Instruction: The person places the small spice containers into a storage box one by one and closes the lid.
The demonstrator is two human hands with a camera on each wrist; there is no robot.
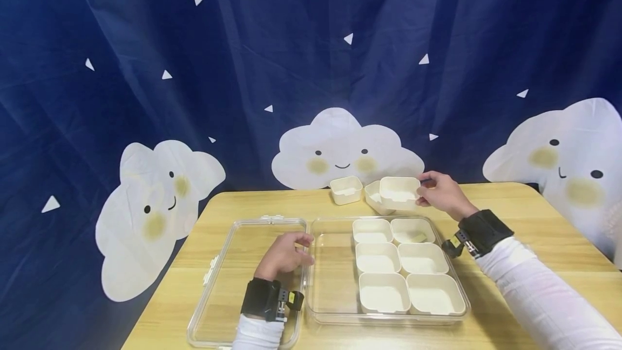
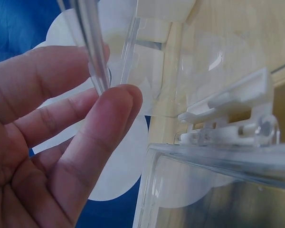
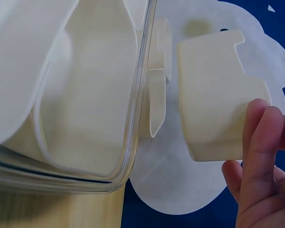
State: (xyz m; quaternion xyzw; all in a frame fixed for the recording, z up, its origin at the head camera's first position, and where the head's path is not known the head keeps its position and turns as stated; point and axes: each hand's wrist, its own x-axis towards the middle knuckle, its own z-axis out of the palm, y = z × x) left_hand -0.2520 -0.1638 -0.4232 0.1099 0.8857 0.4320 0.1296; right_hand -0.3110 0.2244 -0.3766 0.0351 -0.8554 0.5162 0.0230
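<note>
My right hand (image 1: 444, 196) pinches the right edge of a small cream storage bin (image 1: 399, 199), tilted with its opening toward the head camera. In the right wrist view, thumb and fingers grip this bin (image 3: 211, 99) at one end. It overlaps another cream bin (image 1: 374, 197) behind the clear plastic box (image 1: 389, 318). My left hand (image 1: 284, 255) is at the box's left side; in the left wrist view its thumb and fingers pinch the clear rim (image 2: 92, 42). Several cream bins (image 1: 384, 291) fill the box's right part in two columns. A small greenish piece (image 1: 419, 237) lies in the back right one.
The clear lid (image 1: 211, 280) lies flat left of the box, with white latches (image 1: 211, 270) on its edge. Another cream bin (image 1: 346, 199) stands at the table's back edge. Behind the wooden table (image 1: 525, 220) hangs a blue curtain (image 1: 301, 42) with cloud faces.
</note>
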